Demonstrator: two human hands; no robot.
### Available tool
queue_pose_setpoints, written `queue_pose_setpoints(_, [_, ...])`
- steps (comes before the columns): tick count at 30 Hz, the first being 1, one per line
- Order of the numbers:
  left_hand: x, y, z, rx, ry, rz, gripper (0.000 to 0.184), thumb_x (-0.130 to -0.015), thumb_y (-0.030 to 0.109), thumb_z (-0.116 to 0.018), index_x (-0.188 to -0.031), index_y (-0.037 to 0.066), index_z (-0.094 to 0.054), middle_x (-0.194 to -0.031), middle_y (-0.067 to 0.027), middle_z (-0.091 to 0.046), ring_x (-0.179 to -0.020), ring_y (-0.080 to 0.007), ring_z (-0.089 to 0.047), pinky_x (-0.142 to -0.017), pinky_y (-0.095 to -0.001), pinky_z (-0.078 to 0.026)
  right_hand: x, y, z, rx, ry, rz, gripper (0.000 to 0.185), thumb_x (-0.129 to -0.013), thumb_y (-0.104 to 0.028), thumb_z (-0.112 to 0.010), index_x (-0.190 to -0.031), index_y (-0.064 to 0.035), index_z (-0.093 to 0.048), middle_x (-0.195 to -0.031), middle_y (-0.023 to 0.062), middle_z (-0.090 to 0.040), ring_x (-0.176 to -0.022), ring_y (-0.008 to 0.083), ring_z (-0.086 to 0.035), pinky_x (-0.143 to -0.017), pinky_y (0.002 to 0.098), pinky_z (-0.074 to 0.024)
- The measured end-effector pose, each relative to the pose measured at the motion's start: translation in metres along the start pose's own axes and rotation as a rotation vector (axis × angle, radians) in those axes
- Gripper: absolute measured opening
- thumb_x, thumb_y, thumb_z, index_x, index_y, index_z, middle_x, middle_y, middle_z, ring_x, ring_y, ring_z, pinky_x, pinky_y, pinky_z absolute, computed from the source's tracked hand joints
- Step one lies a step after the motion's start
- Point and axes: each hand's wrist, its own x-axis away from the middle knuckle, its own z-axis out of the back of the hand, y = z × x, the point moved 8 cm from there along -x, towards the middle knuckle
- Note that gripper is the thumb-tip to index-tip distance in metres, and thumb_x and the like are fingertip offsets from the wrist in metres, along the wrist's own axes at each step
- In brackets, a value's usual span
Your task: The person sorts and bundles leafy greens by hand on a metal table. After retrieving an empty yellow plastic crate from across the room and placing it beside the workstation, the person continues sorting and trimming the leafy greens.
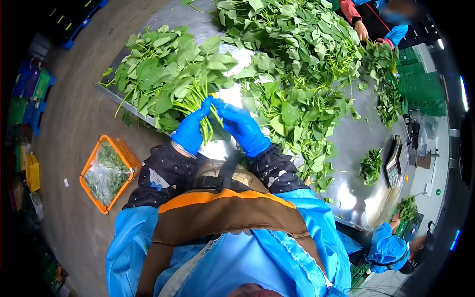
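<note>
Long pale stems of a bunch of leafy greens (195,91) are gathered between my two hands, above the near edge of a metal table. The leaves are broad and pointed, fanning out away from me. My left hand (190,131), in a blue glove, is closed around the stems from the left. Gloved in blue too, my right hand (242,128) grips the stems from the right, its fingertips meeting those of the left. Beside the bunch lies a loose pile of the same greens (148,74), and another pile (292,114) spreads to the right of my hands.
A large heap of greens (292,34) covers the table's far side. The metal table (349,141) holds a scale (394,166) and a small bunch (371,166) at right. An orange basket (111,173) with bagged greens stands on the floor at left. Two co-workers handle greens nearby.
</note>
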Motion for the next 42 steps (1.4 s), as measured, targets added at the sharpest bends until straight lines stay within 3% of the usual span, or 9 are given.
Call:
queue_pose_setpoints(6, [0.006,0.086,0.031,0.472,-0.008,-0.22,0.025,-0.089,0.024,-0.047,-0.1,0.002,-0.051,-0.116,-0.0113,-0.05,-0.1,-0.0205,-0.051,-0.089,-0.0316,-0.04,0.009,0.01,0.041,1.292,-0.233,0.101,0.019,-0.069,-0.023,-0.067,-0.083,-0.0098,-0.067,-0.08,0.0105,-0.064,-0.071,0.0198,-0.062,-0.065,0.0281,-0.0471])
queue_pose_setpoints(10, [0.013,0.096,0.035,0.315,0.158,-0.258,0.021,-0.088,0.024,-0.05,-0.097,0.004,-0.051,-0.091,-0.0073,-0.056,-0.054,-0.0075,-0.038,-0.048,-0.0191,-0.034,-0.005,-0.066,0.076,1.334,0.328,0.288,0.024,-0.072,-0.032,-0.06,-0.083,-0.0114,-0.066,-0.074,0.0118,-0.063,-0.066,0.0259,-0.061,-0.058,0.0331,-0.0471])
queue_pose_setpoints(15, [0.008,0.072,0.022,0.115,0.08,-0.23,0.03,-0.088,0.029,-0.05,-0.107,0.006,-0.049,-0.073,0.0015,-0.046,-0.054,-0.0079,-0.037,-0.051,-0.0206,-0.032,-0.038,-0.061,0.114,1.995,0.545,0.071,0.033,-0.068,-0.039,-0.062,-0.075,-0.0068,-0.063,-0.075,0.0137,-0.062,-0.069,0.031,-0.06,-0.058,0.0378,-0.0466])
queue_pose_setpoints(20, [0.006,0.066,0.031,0.127,0.118,-0.237,0.03,-0.086,0.026,-0.054,-0.108,0.006,-0.051,-0.075,0.0016,-0.051,-0.061,-0.0088,-0.044,-0.056,-0.0222,-0.037,-0.025,-0.075,0.121,1.111,0.47,0.236,0.035,-0.069,-0.029,-0.062,-0.094,-0.0051,-0.063,-0.08,0.01,-0.064,-0.071,0.0256,-0.062,-0.066,0.0337,-0.0476])
queue_pose_setpoints(22, [0.003,0.063,0.032,0.159,0.14,-0.226,0.028,-0.086,0.024,-0.054,-0.107,0.006,-0.053,-0.078,0.001,-0.053,-0.063,-0.0096,-0.047,-0.057,-0.0229,-0.039,-0.02,-0.084,0.125,1.473,0.638,0.397,0.034,-0.07,-0.027,-0.062,-0.099,-0.0097,-0.062,-0.08,0.0079,-0.064,-0.068,0.0202,-0.06,-0.064,0.0302,-0.0467])
queue_pose_setpoints(28, [0.0,0.048,0.028,0.171,0.156,-0.149,0.027,-0.084,0.023,-0.058,-0.105,0.007,-0.056,-0.077,-0.0008,-0.057,-0.063,-0.0095,-0.049,-0.055,-0.0213,-0.04,-0.008,-0.078,0.13,1.125,0.515,0.276,0.027,-0.072,-0.023,-0.061,-0.099,-0.0183,-0.063,-0.075,0.0056,-0.062,-0.063,0.0171,-0.058,-0.058,0.029,-0.044])
queue_pose_setpoints(33, [-0.004,0.037,0.026,0.126,0.184,-0.084,0.028,-0.085,0.021,-0.055,-0.109,0.006,-0.052,-0.079,-0.0007,-0.057,-0.063,-0.0091,-0.05,-0.054,-0.0215,-0.041,0.015,-0.107,0.096,1.071,0.801,0.74,0.028,-0.072,-0.037,-0.065,-0.082,-0.0111,-0.063,-0.072,0.0037,-0.061,-0.06,0.0158,-0.056,-0.055,0.0306,-0.0431])
queue_pose_setpoints(39, [-0.001,0.026,0.012,0.071,0.167,-0.064,0.028,-0.086,0.021,-0.055,-0.11,0.006,-0.054,-0.079,-0.001,-0.057,-0.065,-0.0097,-0.05,-0.056,-0.0223,-0.042,-0.063,-0.038,0.115,1.794,0.581,0.02,0.027,-0.069,-0.033,-0.068,-0.08,-0.0085,-0.065,-0.076,0.0074,-0.062,-0.067,0.0208,-0.059,-0.06,0.0321,-0.0452])
queue_pose_setpoints(42, [0.003,0.04,0.018,0.025,0.246,-0.17,0.03,-0.084,0.02,-0.056,-0.111,0.006,-0.053,-0.088,-0.0023,-0.059,-0.067,-0.0106,-0.051,-0.061,-0.0222,-0.041,-0.049,-0.067,0.119,0.868,0.516,0.343,0.029,-0.069,-0.032,-0.066,-0.083,-0.0075,-0.066,-0.08,0.0101,-0.063,-0.071,0.0247,-0.06,-0.062,0.0328,-0.0465])
